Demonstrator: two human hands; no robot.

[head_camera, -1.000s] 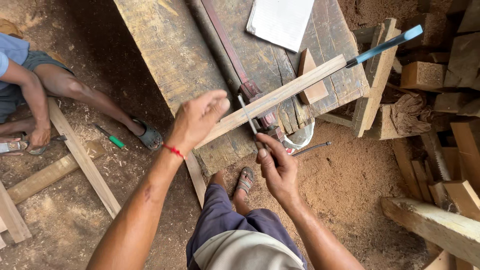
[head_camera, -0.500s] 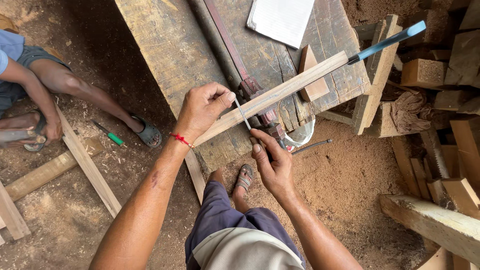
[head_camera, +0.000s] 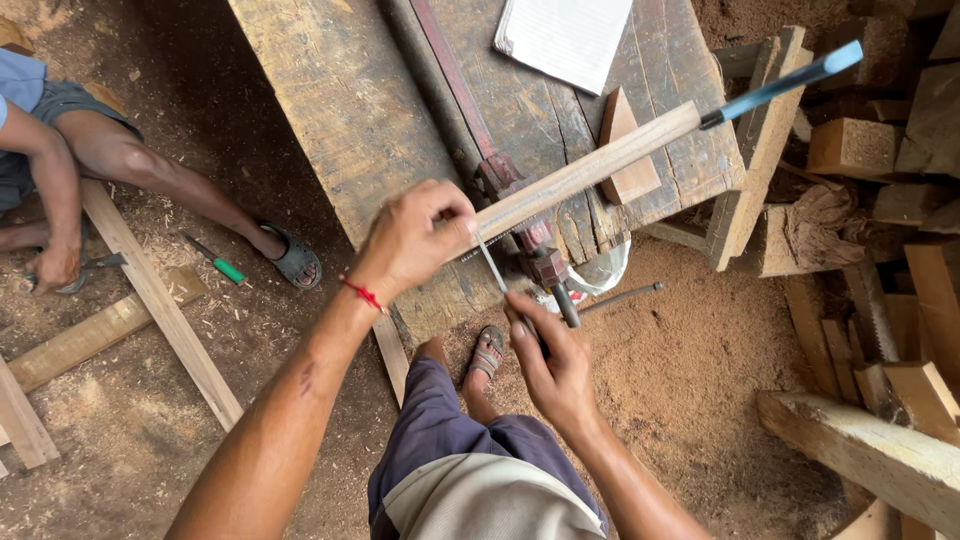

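The wooden stick (head_camera: 585,172) is gripped by the left hand (head_camera: 415,238); at five o'clock, the saw (head_camera: 492,266) is clutched by the right hand (head_camera: 553,362), its cut barely begun.

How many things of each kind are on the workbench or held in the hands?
Wooden strip, gripped by left hand: 1
Thin metal blade, held by right hand: 1
Red clamp: 1
Wedge block: 1
White sheet: 1
Blue-handled tool: 1
Total: 6
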